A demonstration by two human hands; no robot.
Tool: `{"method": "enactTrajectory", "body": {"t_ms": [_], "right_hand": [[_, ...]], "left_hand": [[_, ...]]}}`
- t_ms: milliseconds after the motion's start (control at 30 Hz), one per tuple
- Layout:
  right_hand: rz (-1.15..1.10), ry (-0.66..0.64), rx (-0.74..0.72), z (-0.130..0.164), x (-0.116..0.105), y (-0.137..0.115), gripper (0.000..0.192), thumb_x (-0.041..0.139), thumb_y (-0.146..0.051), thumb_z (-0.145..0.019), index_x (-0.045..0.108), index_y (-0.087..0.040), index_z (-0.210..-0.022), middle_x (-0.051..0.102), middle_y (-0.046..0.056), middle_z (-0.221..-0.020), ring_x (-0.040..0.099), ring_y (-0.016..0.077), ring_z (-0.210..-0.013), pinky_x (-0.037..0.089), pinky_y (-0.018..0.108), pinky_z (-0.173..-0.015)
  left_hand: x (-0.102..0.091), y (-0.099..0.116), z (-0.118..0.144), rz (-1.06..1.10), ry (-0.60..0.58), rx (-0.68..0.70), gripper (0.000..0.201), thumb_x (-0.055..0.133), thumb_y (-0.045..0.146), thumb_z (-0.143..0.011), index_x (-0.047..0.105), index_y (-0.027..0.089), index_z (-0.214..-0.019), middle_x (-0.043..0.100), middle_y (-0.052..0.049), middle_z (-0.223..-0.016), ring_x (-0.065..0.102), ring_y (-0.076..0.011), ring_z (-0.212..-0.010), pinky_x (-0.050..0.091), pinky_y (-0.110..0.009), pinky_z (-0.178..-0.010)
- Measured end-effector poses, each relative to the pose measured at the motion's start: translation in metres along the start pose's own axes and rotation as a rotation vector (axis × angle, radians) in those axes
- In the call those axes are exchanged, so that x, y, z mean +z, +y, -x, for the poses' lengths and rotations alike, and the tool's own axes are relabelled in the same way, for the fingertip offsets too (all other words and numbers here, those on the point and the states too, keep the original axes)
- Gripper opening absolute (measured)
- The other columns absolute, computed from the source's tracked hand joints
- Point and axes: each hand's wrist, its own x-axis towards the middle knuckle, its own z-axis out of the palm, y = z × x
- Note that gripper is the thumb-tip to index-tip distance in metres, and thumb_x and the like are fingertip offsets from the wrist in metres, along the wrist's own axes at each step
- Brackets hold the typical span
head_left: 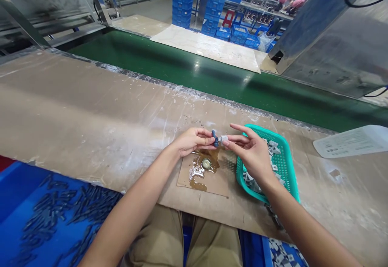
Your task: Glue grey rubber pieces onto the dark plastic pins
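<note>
My left hand (192, 140) pinches a small dark blue plastic part (214, 138) between thumb and fingers. My right hand (252, 150) holds a small grey-white square piece (224, 139) against that blue part, so both hands meet above a brown cardboard pad (216, 184). On the pad lies a small round cap (206, 163) in a puddle of brownish glue. A teal mesh basket (286, 166) with several grey-white square pieces stands just right of the pad, partly hidden by my right hand.
A blue bin (45, 214) with several dark blue parts sits at lower left. A green conveyor belt (188, 70) runs behind the worn workbench (91, 117). A translucent plastic lid (353, 140) lies at right. A metal housing (339, 36) and stacked blue crates (212, 12) stand beyond.
</note>
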Motion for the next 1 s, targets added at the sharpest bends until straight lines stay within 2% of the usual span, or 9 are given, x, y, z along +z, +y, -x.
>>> {"method": "enactTrajectory", "body": {"t_ms": [233,333,533,700,767,833,900,933,1000], "right_hand": [[-0.002,-0.014,0.071,-0.002,0.002,0.000,0.068,0.073,-0.025,-0.063,0.047,-0.013,-0.125,0.063,0.007,-0.087,0.061,0.0146,-0.082,0.052,0.024,-0.076],[-0.053,-0.035,0.122,-0.004,0.000,-0.001,0.074,0.074,-0.020,-0.060,0.045,-0.013,-0.128,0.064,0.006,-0.087,0.061,0.0146,-0.082,0.051,0.023,-0.076],[-0.059,-0.059,0.142,-0.007,0.001,0.000,0.077,0.074,-0.025,-0.061,0.043,-0.010,-0.130,0.064,0.007,-0.087,0.062,0.0139,-0.079,0.051,0.023,-0.075],[-0.039,-0.080,0.093,-0.013,0.001,-0.001,0.073,0.069,-0.024,-0.067,0.040,-0.011,-0.133,0.063,0.005,-0.094,0.061,0.0135,-0.085,0.050,0.025,-0.080],[0.042,-0.048,0.036,-0.015,-0.008,-0.005,0.065,0.064,-0.024,-0.074,0.040,-0.013,-0.134,0.062,0.004,-0.100,0.060,0.0115,-0.091,0.048,0.024,-0.083],[0.231,0.075,-0.067,-0.011,-0.025,-0.007,0.047,0.055,-0.021,-0.082,0.047,-0.017,-0.128,0.061,0.001,-0.104,0.058,0.0080,-0.095,0.045,0.020,-0.086],[0.522,0.208,-0.123,-0.004,-0.044,-0.003,0.033,0.045,-0.018,-0.088,0.053,-0.018,-0.120,0.059,-0.001,-0.108,0.054,0.0075,-0.100,0.042,0.020,-0.090],[0.679,0.246,-0.103,0.001,-0.053,0.001,0.032,0.041,-0.018,-0.089,0.055,-0.017,-0.118,0.057,0.000,-0.112,0.052,0.0097,-0.104,0.040,0.022,-0.092],[0.832,0.253,-0.015,0.008,-0.064,0.013,0.032,0.045,-0.019,-0.086,0.057,-0.009,-0.115,0.055,0.009,-0.113,0.049,0.0207,-0.108,0.036,0.034,-0.096]], "left_hand": [[0.005,0.000,0.005,-0.060,0.000,0.044,0.028,0.072,0.017,-0.059,0.059,0.005,-0.081,0.062,-0.006,-0.078,0.064,-0.0127,-0.068,0.055,-0.013,-0.064],[0.008,0.001,0.007,-0.124,0.037,0.075,0.033,0.075,0.021,-0.055,0.062,0.006,-0.081,0.063,-0.007,-0.080,0.063,-0.0121,-0.068,0.055,-0.014,-0.063],[0.014,0.003,0.009,-0.166,0.126,0.076,0.038,0.078,0.023,-0.051,0.061,0.005,-0.079,0.064,-0.007,-0.077,0.063,-0.0127,-0.068,0.056,-0.016,-0.065],[0.013,0.007,0.011,-0.307,0.216,0.028,0.049,0.076,0.032,-0.054,0.059,0.009,-0.094,0.064,-0.010,-0.095,0.064,-0.0132,-0.077,0.054,-0.010,-0.065],[0.008,0.009,0.009,-0.328,0.275,0.063,0.051,0.076,0.036,-0.053,0.059,0.011,-0.094,0.063,-0.008,-0.094,0.064,-0.0139,-0.076,0.053,-0.011,-0.062],[0.003,0.014,0.007,-0.228,0.320,0.132,0.048,0.078,0.029,-0.051,0.059,0.009,-0.090,0.063,-0.007,-0.092,0.063,-0.0114,-0.073,0.055,-0.011,-0.066],[-0.001,0.021,0.006,-0.082,0.363,0.256,0.030,0.071,0.016,-0.058,0.059,0.008,-0.084,0.062,-0.004,-0.087,0.063,-0.0097,-0.076,0.056,-0.015,-0.070],[-0.001,0.025,0.006,-0.006,0.420,0.301,0.020,0.064,0.009,-0.063,0.058,0.008,-0.082,0.061,-0.001,-0.085,0.062,-0.0073,-0.073,0.056,-0.013,-0.067],[0.002,0.033,0.006,0.104,0.506,0.331,0.019,0.053,0.002,-0.069,0.057,0.011,-0.085,0.061,-0.001,-0.086,0.062,-0.0062,-0.070,0.056,-0.013,-0.062]]}}
